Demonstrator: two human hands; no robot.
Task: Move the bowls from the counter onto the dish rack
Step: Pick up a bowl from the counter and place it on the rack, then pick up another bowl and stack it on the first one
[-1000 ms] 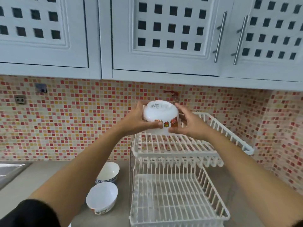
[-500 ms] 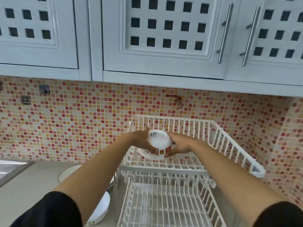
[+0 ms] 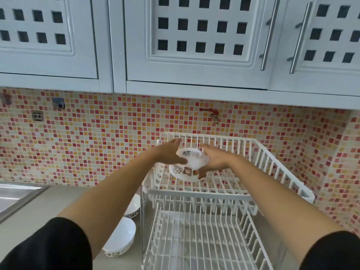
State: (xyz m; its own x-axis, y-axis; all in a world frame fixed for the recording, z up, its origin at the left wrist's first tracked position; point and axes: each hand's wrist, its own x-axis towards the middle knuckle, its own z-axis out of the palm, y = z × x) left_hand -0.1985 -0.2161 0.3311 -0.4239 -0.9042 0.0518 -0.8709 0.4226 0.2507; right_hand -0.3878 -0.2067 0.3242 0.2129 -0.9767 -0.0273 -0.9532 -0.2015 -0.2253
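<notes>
— Where's the bowl?
— Over the white two-tier dish rack [image 3: 229,193], upper tier: the cartoon-printed bowl [image 3: 188,165], upside down and tilted, is clasped between left hand [image 3: 171,154] and right hand [image 3: 215,159].
— Others?
— Two white bowls [image 3: 120,238] on the worktop [image 3: 48,203], below the left forearm.

The label on the bowl's [image 3: 190,164] base is too blurred to read.

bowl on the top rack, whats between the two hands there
In the head view, only the upside-down bowl lies between the left hand and right hand, over the top tier of the rack; each hand cups one side.
</notes>
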